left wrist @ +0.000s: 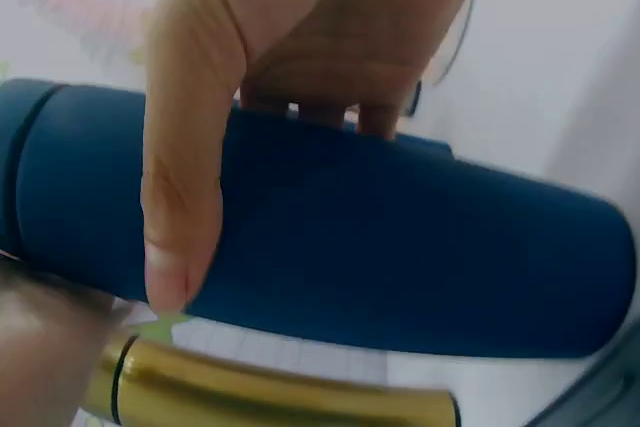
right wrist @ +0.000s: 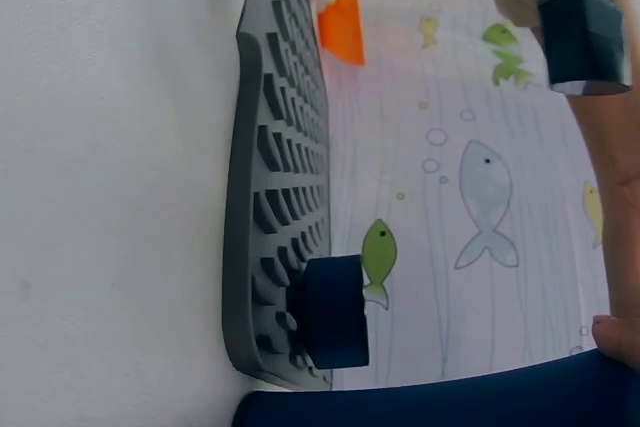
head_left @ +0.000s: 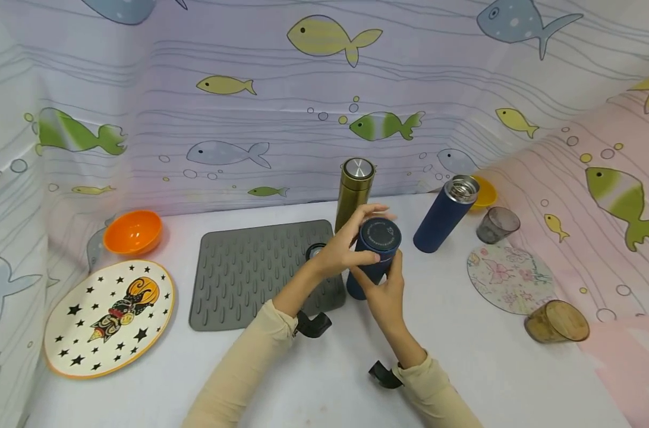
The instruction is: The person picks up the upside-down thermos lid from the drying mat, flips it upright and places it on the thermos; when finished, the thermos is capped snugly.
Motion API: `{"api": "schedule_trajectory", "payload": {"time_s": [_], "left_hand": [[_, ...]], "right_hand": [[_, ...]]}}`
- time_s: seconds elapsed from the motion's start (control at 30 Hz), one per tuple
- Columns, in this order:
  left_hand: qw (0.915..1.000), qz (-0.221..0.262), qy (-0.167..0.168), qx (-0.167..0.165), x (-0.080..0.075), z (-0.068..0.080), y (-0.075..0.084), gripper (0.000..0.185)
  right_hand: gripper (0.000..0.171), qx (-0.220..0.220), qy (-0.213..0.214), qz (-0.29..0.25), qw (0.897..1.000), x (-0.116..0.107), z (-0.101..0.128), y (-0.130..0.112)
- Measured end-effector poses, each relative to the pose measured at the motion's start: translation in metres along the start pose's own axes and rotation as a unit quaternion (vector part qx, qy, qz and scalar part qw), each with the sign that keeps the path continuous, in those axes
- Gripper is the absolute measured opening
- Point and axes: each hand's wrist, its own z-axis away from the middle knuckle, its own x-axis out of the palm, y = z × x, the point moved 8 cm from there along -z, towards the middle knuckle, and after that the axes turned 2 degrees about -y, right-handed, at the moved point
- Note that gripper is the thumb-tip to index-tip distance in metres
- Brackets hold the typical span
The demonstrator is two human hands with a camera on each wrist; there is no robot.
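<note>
A dark blue thermos (head_left: 380,233) stands between my hands, its round black end with fine print facing up. Around its upper part curl the thumb and fingers of my left hand (head_left: 342,245). My right hand (head_left: 386,295) grips the body lower down. In the left wrist view the thermos (left wrist: 420,247) lies across the picture, a seam near its left end, with the right thumb (left wrist: 180,237) over it. A dark blue lid (right wrist: 335,312) rests on the grey mat (head_left: 249,273), partly hidden by my left hand in the head view.
A gold thermos (head_left: 351,196) is just behind my hands. To the right are an uncapped blue thermos (head_left: 439,217), a yellow bowl (head_left: 485,193), a grey glass (head_left: 497,226), an amber glass (head_left: 557,321) and a floral round mat (head_left: 509,279). An orange bowl (head_left: 134,232) and star plate (head_left: 110,315) lie left.
</note>
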Motion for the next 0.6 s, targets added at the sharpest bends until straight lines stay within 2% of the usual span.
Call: {"api": "schedule_trajectory", "payload": {"time_s": [0.13,0.27,0.43,0.5,0.57,0.6], "left_hand": [[0.999,-0.038,0.009,-0.024,0.0005,0.0004,-0.0031,0.087],[0.9995,-0.008,0.008,-0.028,0.0013,-0.0006,-0.0037,0.09],[0.9978,-0.042,0.04,-0.033,-0.0021,0.0012,-0.0041,0.092],[0.9992,-0.019,0.033,-0.013,-0.0014,0.0015,-0.0028,0.084],[0.9998,0.009,0.015,-0.008,0.0005,0.002,-0.0024,0.083],[0.9998,0.007,0.014,-0.009,0.0009,0.0022,-0.0025,0.084]], "right_hand": [[0.067,-0.002,-0.005,-0.007,1.0,0.0007,-0.0008,-0.0003],[0.068,-0.004,-0.007,-0.007,1.0,0.0012,-0.0008,-0.0005],[0.066,0.003,-0.004,-0.007,1.0,0.0011,-0.0002,0.0018],[0.068,0.007,-0.004,-0.007,1.0,0.001,0.0002,0.002],[0.069,0.008,-0.004,-0.005,1.0,0.001,0.0004,0.002],[0.068,0.007,-0.005,-0.005,1.0,0.0011,0.0003,0.0018]]}}
